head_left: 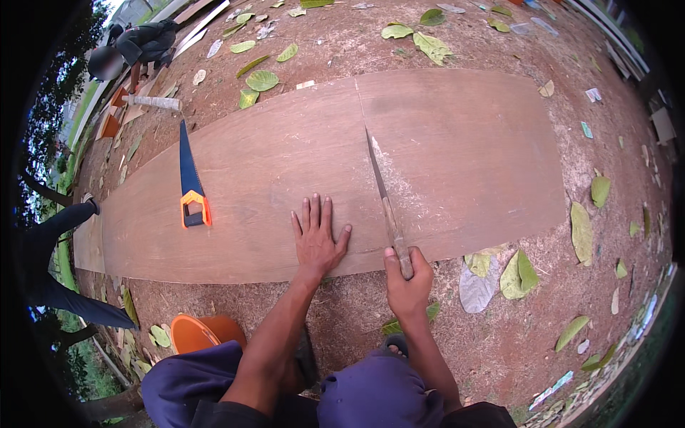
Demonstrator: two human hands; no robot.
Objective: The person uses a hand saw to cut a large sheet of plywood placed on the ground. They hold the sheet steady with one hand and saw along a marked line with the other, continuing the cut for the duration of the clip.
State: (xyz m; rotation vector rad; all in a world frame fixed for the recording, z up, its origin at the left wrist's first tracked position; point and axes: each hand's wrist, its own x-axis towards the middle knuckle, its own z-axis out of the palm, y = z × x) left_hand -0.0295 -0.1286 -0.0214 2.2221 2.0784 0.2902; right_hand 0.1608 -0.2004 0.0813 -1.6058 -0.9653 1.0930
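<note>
Board, broad and brown, is laid flat across the reddish ground, its length running from side to side before the person. Its near edge is met by both forearms, which are reached forward over purple-clad knees. The left hand is pressed palm down on the board near that edge, fingers spread wide, with nothing held. By the right hand a long-handled saw is gripped — fingers closed around the butt of the straight handle, thumb laid along it. The narrow, dark blade is pointed away across the board; its teeth cannot be made out. Beyond its tip a thin pale line is carried on to the far edge, and pale dust is scattered to the right of the blade.

Well to the left, a second saw is rested on the board, its blue blade turned away and its orange-and-black handle nearer. An orange bucket is placed just off the near edge, beside the left knee. Large green leaves are strewn over the ground — some close to the board. At the far left, dark trouser legs of another person are seen; farther off, a co-worker is bent low near a pale tube-like object.
</note>
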